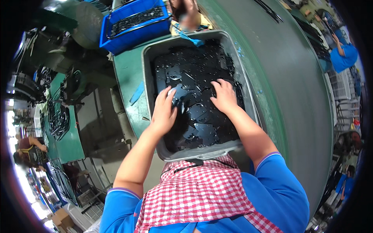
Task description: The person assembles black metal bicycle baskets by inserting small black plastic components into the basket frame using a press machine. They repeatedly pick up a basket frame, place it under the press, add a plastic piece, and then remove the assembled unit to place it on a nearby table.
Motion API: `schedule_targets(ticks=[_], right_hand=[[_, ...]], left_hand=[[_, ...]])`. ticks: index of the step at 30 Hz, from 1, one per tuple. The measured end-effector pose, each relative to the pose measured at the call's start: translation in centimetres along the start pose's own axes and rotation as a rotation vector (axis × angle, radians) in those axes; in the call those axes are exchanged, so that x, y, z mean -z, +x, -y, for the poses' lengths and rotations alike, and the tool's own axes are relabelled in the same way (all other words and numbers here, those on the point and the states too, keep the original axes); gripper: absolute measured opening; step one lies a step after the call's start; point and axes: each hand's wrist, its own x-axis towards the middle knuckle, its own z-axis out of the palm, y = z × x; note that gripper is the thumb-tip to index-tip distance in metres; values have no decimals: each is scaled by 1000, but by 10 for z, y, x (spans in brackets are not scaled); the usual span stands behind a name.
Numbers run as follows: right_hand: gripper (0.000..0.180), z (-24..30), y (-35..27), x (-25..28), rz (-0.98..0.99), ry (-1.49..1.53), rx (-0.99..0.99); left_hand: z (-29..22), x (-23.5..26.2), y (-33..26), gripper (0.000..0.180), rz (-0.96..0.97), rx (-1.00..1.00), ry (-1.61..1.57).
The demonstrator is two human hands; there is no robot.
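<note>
Inside a grey tub (211, 150), glossy black parts (202, 112) were spread nearly wall to wall. The left hand (165, 110) was placed over the parts near the tub's left wall, its fingers bent; the right hand (225, 97) was placed toward the right wall, its fingers curved and slightly parted. Whether a part was grasped by either hand could not be told. A green worktop (125, 72) was seen along the tub's left side, with a blue strip (137, 93) laid on it. Beyond the far left corner, black pieces (138, 19) were held in a blue bin (136, 39).
</note>
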Motion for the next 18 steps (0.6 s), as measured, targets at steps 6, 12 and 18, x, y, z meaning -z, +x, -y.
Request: schedule_targets(ticks=[6,12,18], right_hand=[[71,19,17,-26,233,-67,67],[59,100,22,-5,-37,364,115],[32,264,-34,14,408,834,143]], left_hand=[[-5,32,-106,64,-47,286,-118],[5,56,-159,63,-97,377,-243],[43,128,-184,63,-284,230,-259]])
